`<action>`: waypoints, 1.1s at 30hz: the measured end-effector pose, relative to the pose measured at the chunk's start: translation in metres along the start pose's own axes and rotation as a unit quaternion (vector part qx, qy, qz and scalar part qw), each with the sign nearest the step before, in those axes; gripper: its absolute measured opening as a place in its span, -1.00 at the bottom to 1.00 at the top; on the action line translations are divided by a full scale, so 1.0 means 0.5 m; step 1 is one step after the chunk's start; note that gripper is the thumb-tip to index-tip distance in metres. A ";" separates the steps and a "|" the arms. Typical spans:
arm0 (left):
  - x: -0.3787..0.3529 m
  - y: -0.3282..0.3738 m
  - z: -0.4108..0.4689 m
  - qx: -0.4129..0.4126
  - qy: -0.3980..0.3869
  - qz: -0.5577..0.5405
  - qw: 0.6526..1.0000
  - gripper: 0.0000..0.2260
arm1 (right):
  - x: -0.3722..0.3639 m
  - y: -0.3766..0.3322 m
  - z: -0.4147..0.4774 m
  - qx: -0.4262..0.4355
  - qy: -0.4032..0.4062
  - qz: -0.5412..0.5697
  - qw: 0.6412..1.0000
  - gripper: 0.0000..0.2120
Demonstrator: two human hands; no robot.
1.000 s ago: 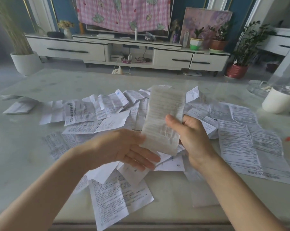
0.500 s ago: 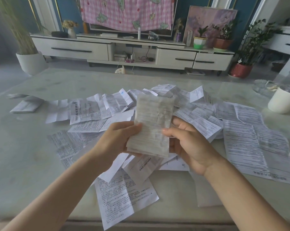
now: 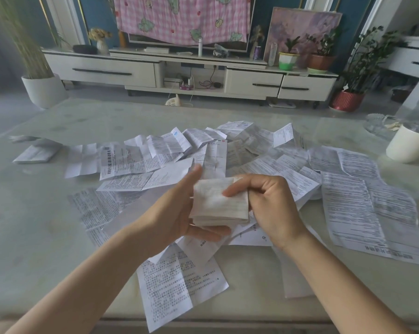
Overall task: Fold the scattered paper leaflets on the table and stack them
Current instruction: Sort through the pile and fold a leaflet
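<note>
A folded white leaflet (image 3: 219, 202), now a small thick square, is held above the table between both hands. My left hand (image 3: 177, 208) cradles it from the left, thumb up along its edge and fingers underneath. My right hand (image 3: 268, 206) pinches its right side, thumb on top. Several unfolded printed leaflets (image 3: 141, 162) lie scattered across the marble table (image 3: 35, 237). A small stack of folded leaflets (image 3: 36, 153) sits at the far left.
A white cup (image 3: 409, 145) and a glass dish (image 3: 381, 124) stand at the table's right edge. A large open sheet (image 3: 369, 208) lies to the right. Beyond the table are a TV cabinet (image 3: 102, 71) and potted plants (image 3: 348, 97).
The long leaflet held upright by my right hand has been folded down by both hands into a small square and lowered.
</note>
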State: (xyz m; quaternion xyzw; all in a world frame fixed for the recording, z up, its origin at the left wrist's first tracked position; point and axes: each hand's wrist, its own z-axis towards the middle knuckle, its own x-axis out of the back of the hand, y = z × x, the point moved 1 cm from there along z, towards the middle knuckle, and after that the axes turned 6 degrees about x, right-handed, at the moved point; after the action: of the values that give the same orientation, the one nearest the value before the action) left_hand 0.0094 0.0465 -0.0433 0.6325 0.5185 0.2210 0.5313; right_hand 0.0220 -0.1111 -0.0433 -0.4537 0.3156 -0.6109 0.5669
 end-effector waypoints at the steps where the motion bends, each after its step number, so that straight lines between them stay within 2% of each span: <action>1: -0.003 -0.003 -0.002 -0.005 -0.006 0.029 1.000 -0.63 | -0.001 0.002 -0.001 0.023 -0.004 -0.018 1.000 -0.57; 3: -0.006 -0.008 -0.004 -0.040 -0.007 0.056 0.998 -0.81 | -0.002 0.004 -0.003 0.041 -0.010 -0.039 0.998 -0.57; 5: -0.002 -0.015 0.000 -0.072 0.008 0.054 0.996 -0.88 | -0.001 0.003 0.000 0.021 -0.016 -0.042 0.999 -0.58; 8: -0.002 -0.017 0.005 -0.142 0.074 0.071 0.984 -0.96 | 0.006 -0.008 0.002 -0.095 -0.057 0.030 0.993 -0.76; 10: -0.003 -0.018 0.009 -0.194 0.116 0.102 0.969 -0.91 | 0.010 -0.012 -0.003 -0.137 -0.114 0.014 0.984 -0.62; 11: -0.005 -0.019 0.010 -0.213 0.127 0.111 0.962 -0.88 | 0.010 -0.011 -0.006 -0.137 -0.141 -0.006 0.981 -0.61; 12: -0.004 -0.021 0.012 -0.225 0.134 0.118 0.958 -0.89 | 0.008 -0.011 -0.008 -0.128 -0.152 -0.018 0.980 -0.67; 14: -0.003 -0.021 0.014 -0.229 0.128 0.128 0.956 -0.95 | 0.006 -0.009 -0.008 -0.116 -0.150 -0.021 0.982 -0.83; 16: -0.001 -0.020 0.014 -0.218 0.122 0.120 0.961 -0.94 | 0.008 -0.009 -0.005 -0.128 -0.140 0.003 0.982 -0.91; 21: 0.011 -0.006 0.007 -0.155 0.111 0.060 0.980 -0.67 | 0.001 -0.007 -0.007 -0.137 -0.141 0.054 0.979 -0.95; 23: 0.010 -0.007 0.010 -0.135 0.167 0.004 0.977 -0.54 | -0.013 -0.004 -0.012 -0.132 -0.158 0.049 0.977 -0.95; 26: -0.003 -0.013 0.019 -0.185 0.322 -0.030 0.928 -0.70 | -0.032 -0.007 -0.017 -0.124 -0.170 0.025 0.977 -0.93; 28: -0.009 -0.016 0.018 -0.245 0.383 0.011 0.891 -0.70 | -0.028 -0.016 -0.014 -0.121 -0.161 0.003 0.979 -0.86; 30: -0.013 -0.018 0.017 -0.289 0.399 0.053 0.869 -0.68 | -0.028 -0.023 -0.007 -0.134 -0.128 0.012 0.983 -0.63; 32: -0.022 -0.021 0.017 -0.313 0.395 0.063 0.861 -0.68 | -0.052 -0.025 0.000 -0.145 -0.039 0.035 0.988 -0.56; 33: -0.028 -0.023 0.017 -0.326 0.390 0.065 0.859 -0.67 | -0.069 -0.024 0.003 -0.122 0.016 0.006 0.992 -0.55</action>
State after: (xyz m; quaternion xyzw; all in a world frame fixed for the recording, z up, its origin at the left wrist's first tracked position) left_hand 0.0064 0.0290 -0.0526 0.3179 0.5392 0.6399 0.4457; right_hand 0.0165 -0.0750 -0.0385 -0.5077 0.3997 -0.5719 0.5055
